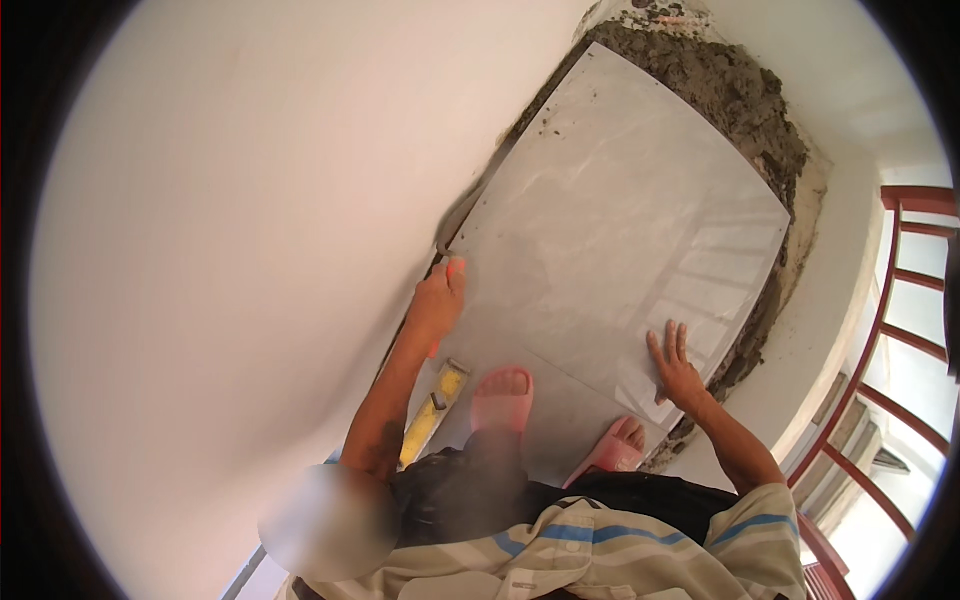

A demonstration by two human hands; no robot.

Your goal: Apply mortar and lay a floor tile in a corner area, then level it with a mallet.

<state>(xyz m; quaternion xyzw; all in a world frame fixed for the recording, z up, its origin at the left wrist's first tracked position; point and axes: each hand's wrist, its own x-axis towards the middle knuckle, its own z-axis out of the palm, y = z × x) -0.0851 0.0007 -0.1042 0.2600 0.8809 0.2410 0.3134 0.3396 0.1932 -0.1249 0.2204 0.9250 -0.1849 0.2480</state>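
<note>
My left hand (437, 301) is closed around the orange handle (456, 268) of a trowel. The trowel's grey blade (463, 220) reaches into the narrow gap between the white wall and the left edge of a large glossy grey floor tile (610, 190). Most of the handle is hidden by my fingers. My right hand (679, 376) lies on the tile near its right edge, fingers spread and holding nothing. Grey-brown mortar (735, 90) shows beyond the tile's far edge and along its right side.
A yellow spirit level (425, 425) lies on the floor beside my left forearm. My feet, in pink slippers (502, 400), stand near the joint with another grey tile (560, 430). A white wall (250, 200) rises at left. Red railings (885, 330) stand at right.
</note>
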